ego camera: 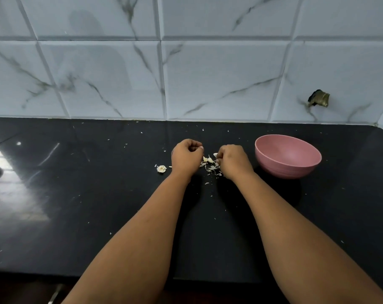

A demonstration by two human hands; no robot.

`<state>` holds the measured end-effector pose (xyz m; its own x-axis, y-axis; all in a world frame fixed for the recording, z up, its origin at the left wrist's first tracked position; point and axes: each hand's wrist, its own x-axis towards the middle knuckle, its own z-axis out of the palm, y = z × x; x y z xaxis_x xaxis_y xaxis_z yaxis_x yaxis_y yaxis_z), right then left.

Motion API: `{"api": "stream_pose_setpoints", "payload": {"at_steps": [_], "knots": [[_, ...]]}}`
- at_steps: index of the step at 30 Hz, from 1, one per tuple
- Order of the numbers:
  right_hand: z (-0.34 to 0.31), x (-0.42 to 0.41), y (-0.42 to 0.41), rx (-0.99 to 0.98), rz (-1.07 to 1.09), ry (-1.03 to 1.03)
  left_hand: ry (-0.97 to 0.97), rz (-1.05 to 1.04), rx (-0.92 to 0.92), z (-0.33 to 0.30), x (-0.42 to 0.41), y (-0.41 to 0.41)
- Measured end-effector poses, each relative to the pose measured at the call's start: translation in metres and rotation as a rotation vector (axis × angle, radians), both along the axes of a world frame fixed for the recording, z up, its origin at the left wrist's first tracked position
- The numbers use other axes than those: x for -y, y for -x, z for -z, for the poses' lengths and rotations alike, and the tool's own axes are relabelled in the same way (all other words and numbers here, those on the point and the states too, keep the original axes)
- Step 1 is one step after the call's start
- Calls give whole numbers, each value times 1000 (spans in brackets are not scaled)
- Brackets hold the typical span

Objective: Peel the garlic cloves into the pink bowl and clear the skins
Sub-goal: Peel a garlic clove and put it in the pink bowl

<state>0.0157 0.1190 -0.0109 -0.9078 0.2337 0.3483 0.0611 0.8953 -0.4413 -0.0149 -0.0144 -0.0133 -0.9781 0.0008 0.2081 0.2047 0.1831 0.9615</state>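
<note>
On the black tabletop (pixel 98 194) I had, farthest left of the task's things, a papery garlic root remnant (pixel 161 168) lying by itself, just beside my left hand. It looked dry and nearly weightless; I judged a careless sweep would scatter it sooner than gather it.

My left hand (pixel 187 156) rested on the tabletop with the fingers curled in. Whether that grip held a clove or a scrap of skin I could not tell, since the fingers hid the palm.

Between the two hands lay the unpeeled garlic cloves (pixel 208 159), two or three small pale pieces, on a scatter of garlic skins (pixel 212 168) that ran toward my right wrist. I took the cloves to be firm, light and curved, likely to roll or squirt out of a pinch once bare and slick. I would have taken one across its fat middle and worked the skin from the root end, where it lifts first. The skins were thin, brittle flakes, better swept together with the edge of a hand than picked up singly.

My right hand (pixel 232 161) had its fingertips drawn together, the grip pinching a pale bit of garlic at their tips; clove or skin, I could not say.

Right of that hand, near but not touching it, stood the pink bowl (pixel 288 157), upright. I saw no peeled cloves in the part of its inside that showed. It looked light enough to slide if knocked.
</note>
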Motion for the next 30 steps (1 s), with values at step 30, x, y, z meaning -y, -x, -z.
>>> {"api": "stream_pose_setpoints", "payload": {"at_steps": [30], "knots": [[-6,-13,-1,-192,-74,617,-228,171,-42,1,-12,-2]]}}
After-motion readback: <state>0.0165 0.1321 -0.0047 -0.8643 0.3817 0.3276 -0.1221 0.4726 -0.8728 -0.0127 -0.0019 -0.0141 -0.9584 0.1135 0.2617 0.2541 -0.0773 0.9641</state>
